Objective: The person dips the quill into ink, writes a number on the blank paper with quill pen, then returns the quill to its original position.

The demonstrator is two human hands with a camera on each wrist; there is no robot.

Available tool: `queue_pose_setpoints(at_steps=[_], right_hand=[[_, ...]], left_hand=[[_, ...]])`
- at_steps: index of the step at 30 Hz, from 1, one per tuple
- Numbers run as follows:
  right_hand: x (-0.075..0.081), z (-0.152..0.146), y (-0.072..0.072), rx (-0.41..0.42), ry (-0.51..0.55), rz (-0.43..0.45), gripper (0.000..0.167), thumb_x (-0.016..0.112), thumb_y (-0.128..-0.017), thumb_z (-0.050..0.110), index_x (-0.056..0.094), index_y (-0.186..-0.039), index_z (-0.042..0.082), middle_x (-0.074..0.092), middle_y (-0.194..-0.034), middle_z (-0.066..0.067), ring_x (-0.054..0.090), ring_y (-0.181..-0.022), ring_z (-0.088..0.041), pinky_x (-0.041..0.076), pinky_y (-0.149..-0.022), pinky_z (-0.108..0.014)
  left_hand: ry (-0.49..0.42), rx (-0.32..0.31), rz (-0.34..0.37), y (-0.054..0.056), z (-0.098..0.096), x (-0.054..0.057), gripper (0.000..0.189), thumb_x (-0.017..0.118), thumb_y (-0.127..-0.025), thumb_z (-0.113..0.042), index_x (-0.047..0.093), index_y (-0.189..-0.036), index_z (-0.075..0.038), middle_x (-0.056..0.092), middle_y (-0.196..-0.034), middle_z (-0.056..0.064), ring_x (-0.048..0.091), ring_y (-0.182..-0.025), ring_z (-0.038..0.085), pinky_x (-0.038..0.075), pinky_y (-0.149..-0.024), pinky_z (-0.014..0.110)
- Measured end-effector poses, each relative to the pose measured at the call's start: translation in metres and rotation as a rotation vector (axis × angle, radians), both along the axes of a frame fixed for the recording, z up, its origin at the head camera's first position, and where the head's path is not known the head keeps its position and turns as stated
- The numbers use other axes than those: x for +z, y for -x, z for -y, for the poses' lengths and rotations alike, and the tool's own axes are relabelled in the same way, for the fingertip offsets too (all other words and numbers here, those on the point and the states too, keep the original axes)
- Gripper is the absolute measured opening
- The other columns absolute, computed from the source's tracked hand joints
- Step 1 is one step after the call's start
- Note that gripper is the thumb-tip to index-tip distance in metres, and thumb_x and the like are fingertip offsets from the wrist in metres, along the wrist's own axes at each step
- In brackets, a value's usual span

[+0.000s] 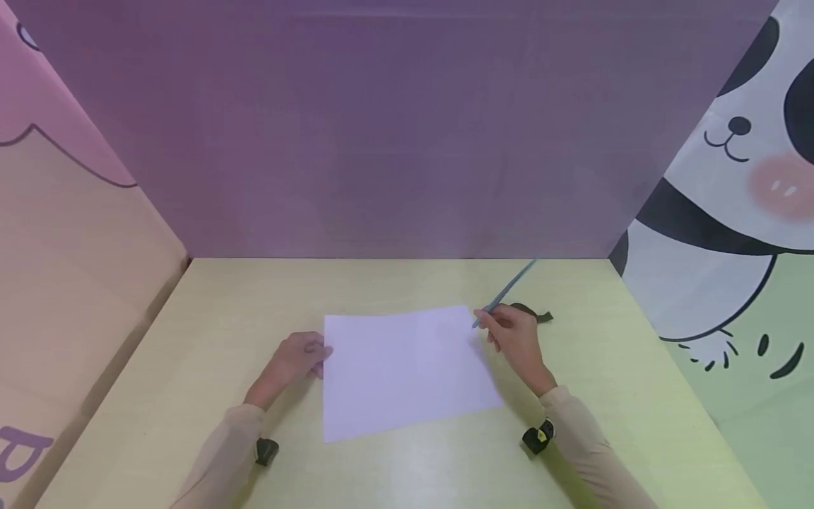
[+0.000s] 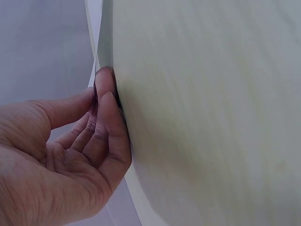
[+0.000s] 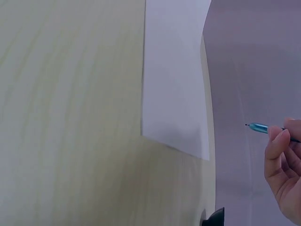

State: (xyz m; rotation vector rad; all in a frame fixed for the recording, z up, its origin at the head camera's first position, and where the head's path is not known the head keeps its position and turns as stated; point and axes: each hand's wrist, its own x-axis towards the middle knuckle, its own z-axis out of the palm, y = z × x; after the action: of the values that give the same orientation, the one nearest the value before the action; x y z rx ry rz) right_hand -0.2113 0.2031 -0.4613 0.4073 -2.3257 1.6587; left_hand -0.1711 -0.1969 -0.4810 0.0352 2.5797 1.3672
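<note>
A blank white sheet of paper [image 1: 407,375] lies on the table in the head view, its far edge slightly bowed. My left hand [image 1: 299,353] pinches the left edge of the sheet between thumb and fingers. The left wrist view shows that hand [image 2: 80,150] close up, with the thin paper edge at its fingertips. Near the sheet's far right corner, my right hand [image 1: 511,339] holds a slim teal pen [image 1: 511,284] slantwise. In the right wrist view the pen's tip [image 3: 256,127] points away from the fingers, apart from the paper [image 3: 174,84].
A dark object [image 1: 543,317], partly hidden, lies just behind the right hand on the pale wooden table [image 1: 191,353]. A purple panel [image 1: 407,141] rises at the table's back edge. Printed cartoon walls, one with a panda [image 1: 718,283], flank both sides.
</note>
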Motion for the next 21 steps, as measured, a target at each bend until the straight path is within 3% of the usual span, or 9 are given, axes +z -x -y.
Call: queue_pose_setpoints(at_steps=[5, 13, 17, 21], right_hand=[[0.0, 0.008, 0.0, -0.014, -0.025, 0.013, 0.021, 0.078, -0.096, 0.015, 0.075, -0.083, -0.001, 0.06, -0.059, -0.019, 0.047, -0.042, -0.013, 0.039, -0.046, -0.02], [-0.001, 0.019, 0.0, 0.016, -0.061, 0.063, 0.016, 0.072, -0.098, 0.004, 0.074, -0.091, -0.011, 0.06, -0.065, -0.033, 0.047, -0.044, -0.021, 0.041, -0.047, -0.019], [-0.001, 0.026, -0.001, 0.019, -0.049, 0.103, 0.017, 0.074, -0.098, 0.009, 0.076, -0.095, -0.008, 0.062, -0.067, -0.028, 0.048, -0.046, -0.014, 0.04, -0.047, -0.019], [-0.002, 0.031, -0.003, 0.044, -0.033, 0.088, 0.017, 0.075, -0.098, 0.013, 0.078, -0.097, -0.004, 0.064, -0.067, -0.022, 0.05, -0.047, -0.014, 0.042, -0.047, -0.02]], left_hand=[[-0.011, -0.006, 0.005, 0.001, -0.002, -0.003, 0.015, 0.061, -0.103, -0.01, 0.062, -0.102, 0.004, 0.067, -0.071, 0.004, 0.066, -0.068, 0.015, 0.056, -0.071, 0.03], [0.014, -0.008, 0.0, -0.001, -0.004, -0.003, 0.016, 0.06, -0.104, -0.012, 0.061, -0.094, 0.0, 0.066, -0.071, 0.005, 0.064, -0.068, 0.017, 0.052, -0.069, 0.031], [0.036, -0.01, -0.002, -0.001, -0.004, -0.001, 0.017, 0.06, -0.104, -0.015, 0.062, -0.096, 0.0, 0.065, -0.071, 0.005, 0.064, -0.069, 0.018, 0.05, -0.069, 0.032], [0.062, -0.003, 0.006, -0.001, -0.005, -0.001, 0.017, 0.06, -0.105, -0.015, 0.062, -0.093, -0.002, 0.065, -0.071, 0.005, 0.064, -0.07, 0.019, 0.048, -0.069, 0.032]])
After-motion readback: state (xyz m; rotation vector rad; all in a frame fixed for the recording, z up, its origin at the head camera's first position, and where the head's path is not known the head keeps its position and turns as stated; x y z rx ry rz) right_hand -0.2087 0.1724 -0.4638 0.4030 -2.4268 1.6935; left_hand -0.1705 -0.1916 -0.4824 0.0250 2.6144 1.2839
